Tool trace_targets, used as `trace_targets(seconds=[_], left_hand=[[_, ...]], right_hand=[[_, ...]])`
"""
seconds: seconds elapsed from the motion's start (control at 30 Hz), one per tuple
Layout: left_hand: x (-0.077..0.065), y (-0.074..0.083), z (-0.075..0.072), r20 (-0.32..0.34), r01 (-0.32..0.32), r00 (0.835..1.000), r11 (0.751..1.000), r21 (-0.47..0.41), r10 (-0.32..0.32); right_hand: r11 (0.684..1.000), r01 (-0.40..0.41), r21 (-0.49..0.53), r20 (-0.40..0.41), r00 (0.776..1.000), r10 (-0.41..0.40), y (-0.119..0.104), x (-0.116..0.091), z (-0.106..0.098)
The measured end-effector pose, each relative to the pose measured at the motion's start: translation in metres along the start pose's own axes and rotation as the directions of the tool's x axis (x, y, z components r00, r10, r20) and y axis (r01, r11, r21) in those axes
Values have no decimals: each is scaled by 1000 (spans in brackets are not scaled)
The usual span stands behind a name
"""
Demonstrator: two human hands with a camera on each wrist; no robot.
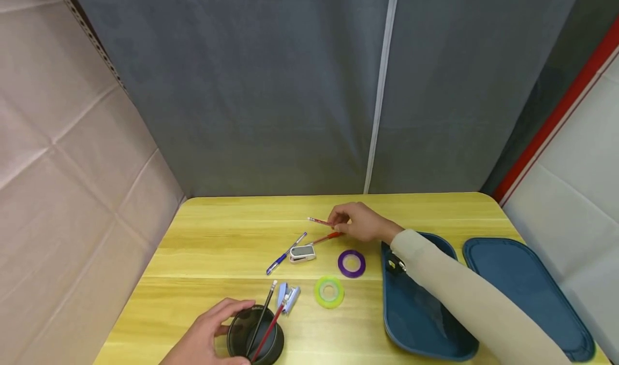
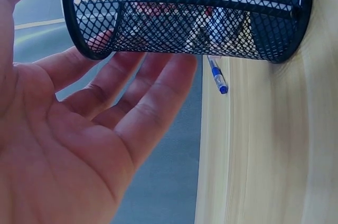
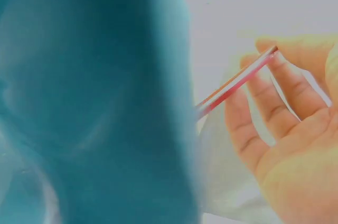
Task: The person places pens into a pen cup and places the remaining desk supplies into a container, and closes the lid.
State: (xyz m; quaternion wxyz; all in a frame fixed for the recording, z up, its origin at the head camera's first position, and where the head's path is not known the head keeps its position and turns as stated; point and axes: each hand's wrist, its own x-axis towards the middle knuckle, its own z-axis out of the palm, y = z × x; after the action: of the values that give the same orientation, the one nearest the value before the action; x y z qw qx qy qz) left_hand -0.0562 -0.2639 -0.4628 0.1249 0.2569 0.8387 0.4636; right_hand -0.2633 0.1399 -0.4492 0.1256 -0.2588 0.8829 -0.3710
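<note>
My left hand (image 1: 205, 330) holds a black mesh pen cup (image 1: 231, 337) near the table's front edge, fingers reaching round its far side and thumb at the rim. Inside lean a black pencil (image 1: 263, 311) and a red pencil (image 1: 272, 324). In the left wrist view the mesh wall (image 2: 158, 28) hides some fingertips. Toward the back of the table, my right hand (image 1: 360, 222) pinches another red pencil (image 1: 317, 221), its white end pointing left. In the right wrist view that pencil (image 3: 235, 84) lies between the fingertips. Below this hand is a slim red-orange pen-like stick (image 1: 330, 237).
Between the hands lie a blue pen (image 1: 285, 255), a small white-grey device (image 1: 302, 253), a lavender stapler (image 1: 290, 299), a purple tape roll (image 1: 342, 264) and a green tape roll (image 1: 319, 291). A dark blue tray (image 1: 406, 322) stands under my right forearm; its lid-like panel (image 1: 522, 284) lies beside it.
</note>
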Motion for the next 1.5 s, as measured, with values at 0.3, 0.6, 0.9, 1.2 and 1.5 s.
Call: trace_targets(seconds=[0.3,0.6,0.9,1.2,1.5], left_hand=[[0,-8,3,12,-1,1000,997,-77,2],[2,-10,4,15,-21,1000,995,-94,23],[5,-7,4,11,10,1000,998,-67,-9],[5,-4,5,-4,38,999,997,-69,-38],[4,1,6,-21,41,999,999,-11,-41]], right_hand=[[997,61,46,-88,995,-56,-23,-14,-6],[984,100,149,-173,982,-73,-47,-36,-11],[938,141,317,-234,970,-67,-68,-52,-9],[867,209,452,-243,964,-106,-97,-75,-2],[795,231,561,-220,967,-126,-122,-96,12]])
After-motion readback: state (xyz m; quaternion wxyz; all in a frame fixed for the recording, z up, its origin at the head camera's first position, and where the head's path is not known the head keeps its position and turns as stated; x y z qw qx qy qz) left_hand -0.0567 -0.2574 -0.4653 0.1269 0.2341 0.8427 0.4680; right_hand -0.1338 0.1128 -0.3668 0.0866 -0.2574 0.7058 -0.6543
